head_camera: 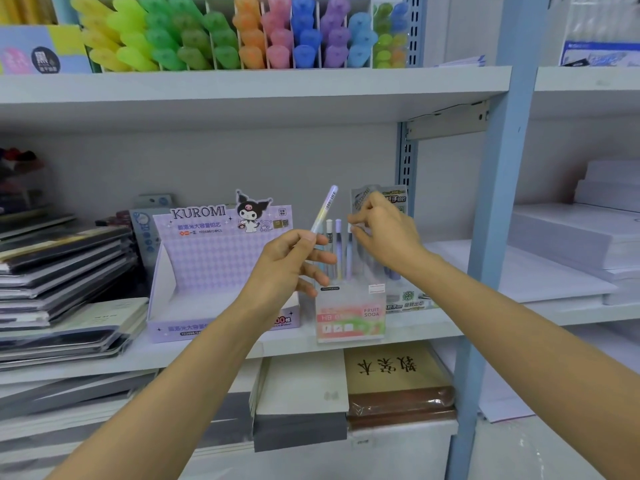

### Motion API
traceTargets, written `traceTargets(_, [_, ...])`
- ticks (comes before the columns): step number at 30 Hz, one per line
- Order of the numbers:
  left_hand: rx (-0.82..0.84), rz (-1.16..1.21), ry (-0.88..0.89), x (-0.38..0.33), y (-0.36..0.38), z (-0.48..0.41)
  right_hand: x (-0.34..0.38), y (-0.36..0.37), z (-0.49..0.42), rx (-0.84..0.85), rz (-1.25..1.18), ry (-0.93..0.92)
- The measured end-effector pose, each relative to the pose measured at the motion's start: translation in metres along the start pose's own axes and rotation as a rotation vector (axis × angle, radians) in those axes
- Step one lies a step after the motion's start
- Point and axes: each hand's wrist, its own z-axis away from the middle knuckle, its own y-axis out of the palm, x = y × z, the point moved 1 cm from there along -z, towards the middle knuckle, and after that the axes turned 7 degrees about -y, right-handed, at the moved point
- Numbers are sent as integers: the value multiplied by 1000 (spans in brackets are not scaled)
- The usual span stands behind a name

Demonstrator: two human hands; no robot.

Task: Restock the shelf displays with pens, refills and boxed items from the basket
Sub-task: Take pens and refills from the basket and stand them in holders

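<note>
While pinched, pen (325, 209) tilts above left grip (294, 261).

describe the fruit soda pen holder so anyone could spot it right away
On the middle shelf, right of the purple Kuromi display box, stands the frosted clear holder. Unlike its neighbours, it has a pink-green "FRUIT SODA" label and upright pastel pens.

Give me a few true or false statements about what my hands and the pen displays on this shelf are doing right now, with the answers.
1. The left hand holds a pastel pen tilted upward. True.
2. The right hand grips a notebook. False: its fingers reach among the pens standing in the Fruit Soda holder.
3. The Kuromi box sits left of that holder. True.
4. The Kuromi box is packed full. False: it looks empty.
</note>
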Motion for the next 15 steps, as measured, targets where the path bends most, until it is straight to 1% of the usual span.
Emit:
traceTargets(2, [-6, -14, 5, 0, 0, 0, 3, -4, 1, -13, -99, 16])
traceTargets(3, [-10, -26, 9, 0, 0, 0, 5, -8, 1, -53, -206, 15])
traceTargets(5, [-24, -50, 26, -2, -1, -1, 13, -19, 3, -138, -581, 10])
traceTargets(7, [-50, -56, 49, -4, -3, -1, 20, -31, 5, -129, -988, 15])
traceTargets(8, [-64, -55, 58, -5, -3, -2, 22, -36, 7, -109, -1088, -7])
traceTargets(11, [-96, -45, 82, -13, -7, -2, 26, -49, 11, -115, -1095, -47])
traceTargets(13, [-125, 34, 89, -18, -10, 0, 23, -52, 15, -163, -1154, 9])
traceTargets(15, [-171, 183, 101, -22, -13, 1, 19, -54, 21, -179, -1247, 77])
